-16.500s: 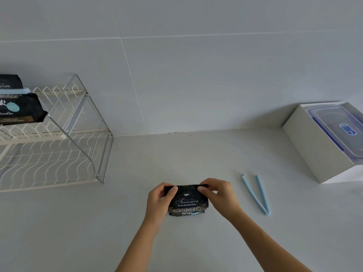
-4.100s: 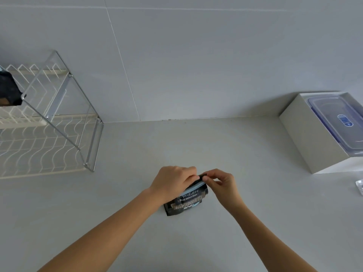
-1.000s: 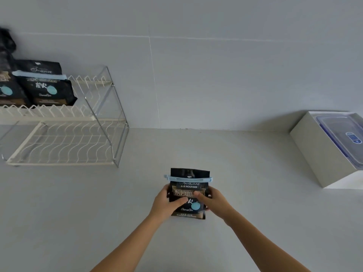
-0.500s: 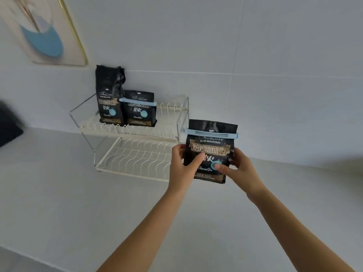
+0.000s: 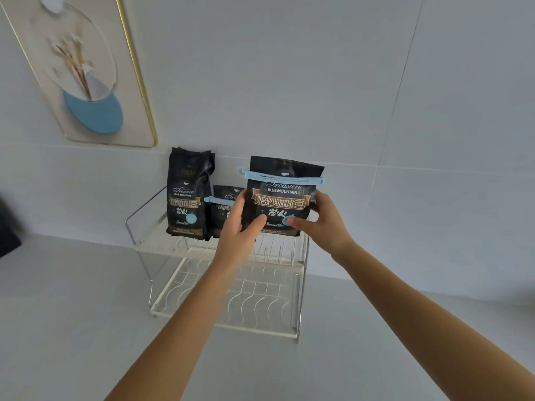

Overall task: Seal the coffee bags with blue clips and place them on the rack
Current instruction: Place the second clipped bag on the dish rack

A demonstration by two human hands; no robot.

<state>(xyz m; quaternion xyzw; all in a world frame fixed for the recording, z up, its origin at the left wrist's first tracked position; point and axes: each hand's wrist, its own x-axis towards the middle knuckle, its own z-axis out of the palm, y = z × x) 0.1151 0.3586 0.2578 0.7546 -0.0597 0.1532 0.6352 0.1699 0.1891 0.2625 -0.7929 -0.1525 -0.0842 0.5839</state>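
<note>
Home kitchen, most likely. A pale grey tiled wall [image 5: 289,82] with thin grout lines meets a plain grey counter [image 5: 72,314]. A two-tier white wire dish rack [image 5: 301,285] stands on the counter against the wall, with black coffee bags [image 5: 188,195] upright on its top tier. A gold-framed art print [image 5: 86,68] of a vase is on the wall, upper left.

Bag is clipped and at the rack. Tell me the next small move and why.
Probably set the bag down on the rack top shelf, right of the small bag standing there. The left hand and right hand grip it upright over that free spot, and its clip is on.
</note>
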